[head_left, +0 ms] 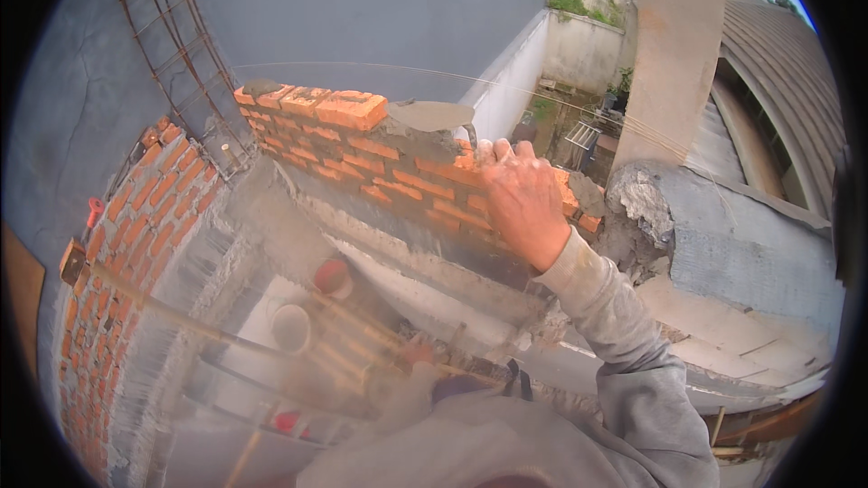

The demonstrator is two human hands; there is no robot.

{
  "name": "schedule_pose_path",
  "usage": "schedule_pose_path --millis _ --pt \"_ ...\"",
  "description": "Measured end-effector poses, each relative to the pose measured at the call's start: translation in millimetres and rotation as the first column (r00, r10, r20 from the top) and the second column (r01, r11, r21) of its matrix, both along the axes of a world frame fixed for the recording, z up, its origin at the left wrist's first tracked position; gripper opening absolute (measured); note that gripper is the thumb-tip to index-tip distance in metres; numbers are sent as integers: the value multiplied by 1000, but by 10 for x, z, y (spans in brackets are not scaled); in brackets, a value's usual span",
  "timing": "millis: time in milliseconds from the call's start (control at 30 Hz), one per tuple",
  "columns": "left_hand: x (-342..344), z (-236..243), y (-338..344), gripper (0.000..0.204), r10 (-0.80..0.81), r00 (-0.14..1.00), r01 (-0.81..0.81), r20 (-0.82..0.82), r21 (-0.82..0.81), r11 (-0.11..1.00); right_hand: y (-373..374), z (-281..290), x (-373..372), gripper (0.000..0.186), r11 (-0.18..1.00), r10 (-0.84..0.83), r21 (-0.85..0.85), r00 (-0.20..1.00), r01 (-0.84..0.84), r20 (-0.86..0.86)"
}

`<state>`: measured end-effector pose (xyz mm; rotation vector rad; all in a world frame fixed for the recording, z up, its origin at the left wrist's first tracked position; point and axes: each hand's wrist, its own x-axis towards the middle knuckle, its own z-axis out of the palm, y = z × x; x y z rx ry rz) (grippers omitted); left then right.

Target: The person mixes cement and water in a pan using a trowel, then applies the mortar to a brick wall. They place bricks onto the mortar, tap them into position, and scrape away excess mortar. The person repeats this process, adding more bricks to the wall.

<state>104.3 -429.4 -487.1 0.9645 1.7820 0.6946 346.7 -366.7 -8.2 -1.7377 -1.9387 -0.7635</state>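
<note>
My right hand (524,199) reaches up from the lower right in a dusty grey sleeve, its fingers closed around a trowel. The trowel's flat grey blade (432,115) lies over the top of a low brick wall (362,163), on the wet mortar (407,140) there. Its handle is mostly hidden in my fist. Left of the blade, an orange brick (353,109) ends the upper course, with more bricks beside it. A dab of mortar (262,88) sits at the wall's far left end. My left hand does not show.
A thin string (362,64) runs above the wall. A rebar cage (172,27) stands at the left, near another brick wall (145,208). Buckets (291,328) stand below, blurred by haze. A concrete column (674,54) and broken concrete (642,203) are at the right.
</note>
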Motion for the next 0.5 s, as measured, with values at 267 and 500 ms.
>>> schedule_pose_path --millis 267,500 --pt "-43 -597 101 43 211 897 -243 388 35 969 316 301 103 8 981 44 -192 955 14 293" --pt "-759 -950 -78 41 -346 800 375 -491 -42 926 -224 113 427 15 973 -69 -196 962 123 265"
